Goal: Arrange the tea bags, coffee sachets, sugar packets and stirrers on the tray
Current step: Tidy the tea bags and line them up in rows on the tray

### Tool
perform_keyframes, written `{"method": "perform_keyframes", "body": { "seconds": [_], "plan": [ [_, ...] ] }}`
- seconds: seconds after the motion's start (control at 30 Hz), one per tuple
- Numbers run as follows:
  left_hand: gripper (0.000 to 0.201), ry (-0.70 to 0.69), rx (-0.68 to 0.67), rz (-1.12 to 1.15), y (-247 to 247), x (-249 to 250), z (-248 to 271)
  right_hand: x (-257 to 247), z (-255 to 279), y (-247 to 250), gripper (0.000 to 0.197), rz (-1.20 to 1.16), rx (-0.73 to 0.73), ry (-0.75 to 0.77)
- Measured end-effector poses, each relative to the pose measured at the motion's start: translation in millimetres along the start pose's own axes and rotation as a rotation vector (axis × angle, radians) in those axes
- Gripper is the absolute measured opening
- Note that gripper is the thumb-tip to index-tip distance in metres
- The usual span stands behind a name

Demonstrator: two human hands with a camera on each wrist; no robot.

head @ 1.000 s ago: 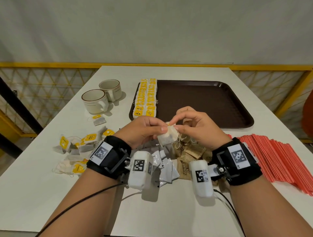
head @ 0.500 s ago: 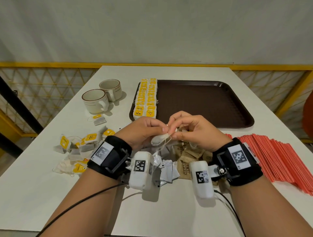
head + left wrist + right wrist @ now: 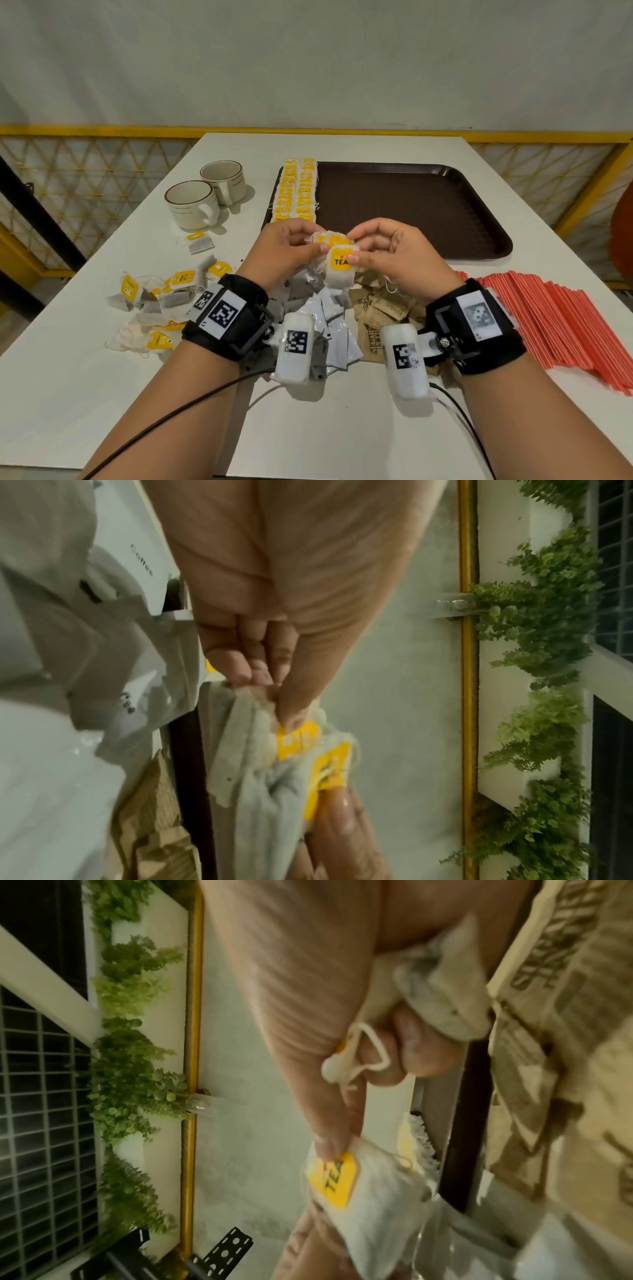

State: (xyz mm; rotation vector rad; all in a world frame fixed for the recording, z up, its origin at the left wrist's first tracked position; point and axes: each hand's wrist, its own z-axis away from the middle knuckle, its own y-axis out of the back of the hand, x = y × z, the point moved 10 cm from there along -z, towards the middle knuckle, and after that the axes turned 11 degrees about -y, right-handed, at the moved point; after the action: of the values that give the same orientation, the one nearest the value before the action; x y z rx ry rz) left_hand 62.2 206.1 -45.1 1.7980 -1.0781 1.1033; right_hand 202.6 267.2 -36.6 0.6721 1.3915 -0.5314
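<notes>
Both hands are raised over the pile in front of the brown tray (image 3: pixel 428 212). My left hand (image 3: pixel 291 245) pinches a white tea bag (image 3: pixel 320 238) with a yellow tag (image 3: pixel 296 738) between thumb and fingers. My right hand (image 3: pixel 387 253) pinches a second tea bag (image 3: pixel 339 274) by its yellow "TEA" tag (image 3: pixel 334 1180), and more bags (image 3: pixel 441 999) and string are tucked in its curled fingers. Two rows of tea bags (image 3: pixel 296 188) lie along the tray's left edge. Loose tea bags (image 3: pixel 161 294) lie at left, coffee sachets (image 3: pixel 325 318) and brown sugar packets (image 3: pixel 376 315) under the hands.
Two white cups (image 3: pixel 209 195) stand left of the tray. A wide band of red stirrers (image 3: pixel 555 315) lies on the table at right. A single tea bag (image 3: pixel 198 241) lies near the cups. A yellow railing (image 3: pixel 102 132) runs behind the table.
The hands rose slightly toward the tray. The bag that was held edge-on now hangs with its yellow TEA tag facing me, and a second bag shows in the left fingers.
</notes>
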Motion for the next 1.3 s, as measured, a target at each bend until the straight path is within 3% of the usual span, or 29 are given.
{"method": "perform_keyframes", "body": {
  "seconds": [0.17, 0.47, 0.73, 0.97, 1.1, 1.3],
  "plan": [
    [0.011, 0.049, -0.028, 0.073, -6, -5, 1, 7, -4, 15, 0.031, 0.022, 0.117, -0.038],
    [0.012, 0.090, 0.001, 0.238, -14, -10, 3, 10, -4, 18, 0.011, 0.074, 0.220, -0.027],
    [0.015, 0.103, 0.061, 0.221, -7, -14, 1, 10, -4, 11, 0.014, -0.007, 0.137, -0.051],
    [0.017, 0.063, -0.050, 0.202, -21, -2, 4, 13, -5, 11, 0.013, -0.017, 0.178, -0.051],
    [0.014, 0.077, -0.015, 0.243, -23, -2, 5, 14, -5, 13, 0.012, -0.025, 0.202, -0.060],
    [0.014, 0.079, 0.008, 0.133, -18, -1, 7, 18, -7, 11, 0.009, 0.025, 0.218, -0.086]
  ]
}}
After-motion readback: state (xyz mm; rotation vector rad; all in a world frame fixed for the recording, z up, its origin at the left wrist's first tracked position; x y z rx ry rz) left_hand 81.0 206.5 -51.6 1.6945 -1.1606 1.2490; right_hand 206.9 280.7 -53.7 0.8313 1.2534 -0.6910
